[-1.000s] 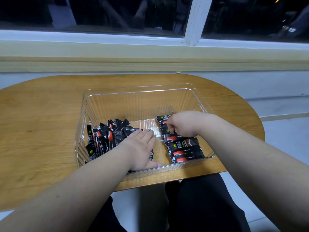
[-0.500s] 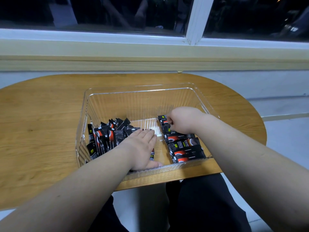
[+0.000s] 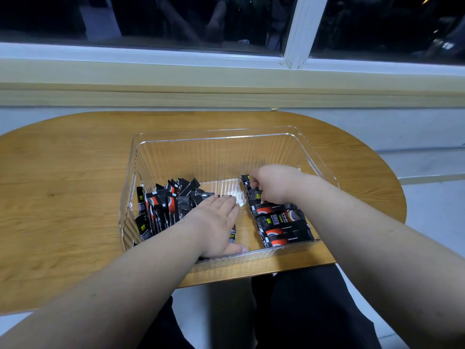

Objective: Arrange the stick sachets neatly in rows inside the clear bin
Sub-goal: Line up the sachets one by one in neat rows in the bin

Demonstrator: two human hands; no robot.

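Observation:
A clear ribbed bin stands on the wooden table. Inside it, a loose heap of black and red stick sachets leans against the left wall. A flat row of sachets lies along the right side. My left hand lies flat with straight fingers on sachets in the bin's near middle. My right hand is curled at the far end of the right row, its fingertips pinching a sachet there.
The oval wooden table has bare surface to the left and behind the bin. A window sill and wall run close behind it. My legs are under the table's near edge.
My right hand has shifted a little farther along the right row toward the bin's back. My left hand has stayed in place.

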